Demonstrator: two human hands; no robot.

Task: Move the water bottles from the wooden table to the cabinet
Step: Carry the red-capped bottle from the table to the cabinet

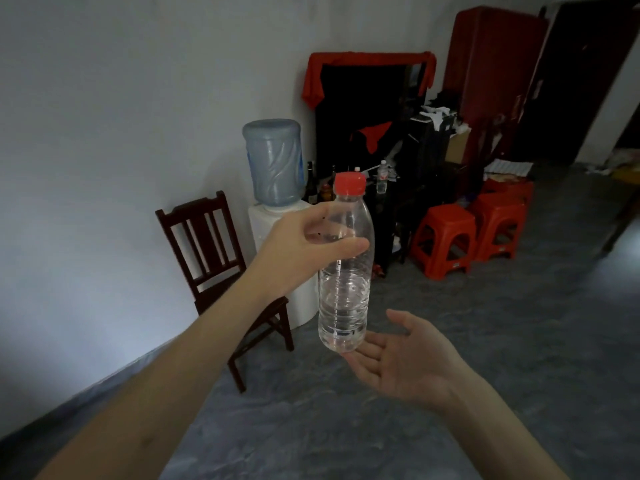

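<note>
Your left hand gripped the clear, red-capped plastic water bottle; your right hand lay open-fingered under its base.

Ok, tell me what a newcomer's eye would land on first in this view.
First, the clear water bottle with its red cap, held upright mid-frame by the left hand around its upper body, the open right hand cupped just under its base. Behind it, against the wall, a water dispenser stands beside a dark wooden chair. To the right, bright red plastic stools stand on the grey floor.
</note>
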